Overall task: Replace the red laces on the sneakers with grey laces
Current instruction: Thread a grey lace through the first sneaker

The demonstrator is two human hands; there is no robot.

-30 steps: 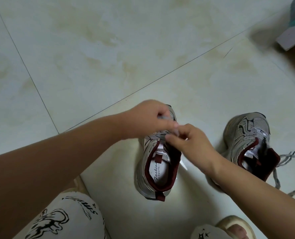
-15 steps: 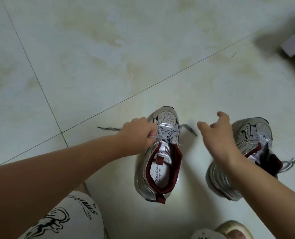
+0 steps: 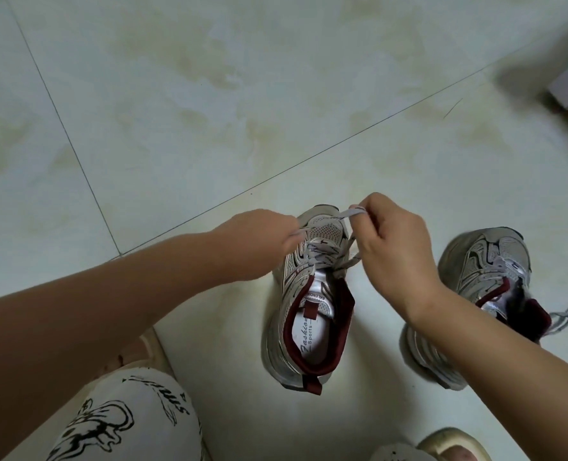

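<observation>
On the tiled floor stands the near sneaker, a grey lace across its front. Left of its toe, the left hand pinches one lace end; right of it, the right hand pinches the other end. Further right lies the second sneaker

Both hands pinch grey lace over sneaker.

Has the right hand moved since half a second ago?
Yes. The right hand moved left, from near the right sneaker to the middle sneaker, where it now pinches a grey lace.
</observation>
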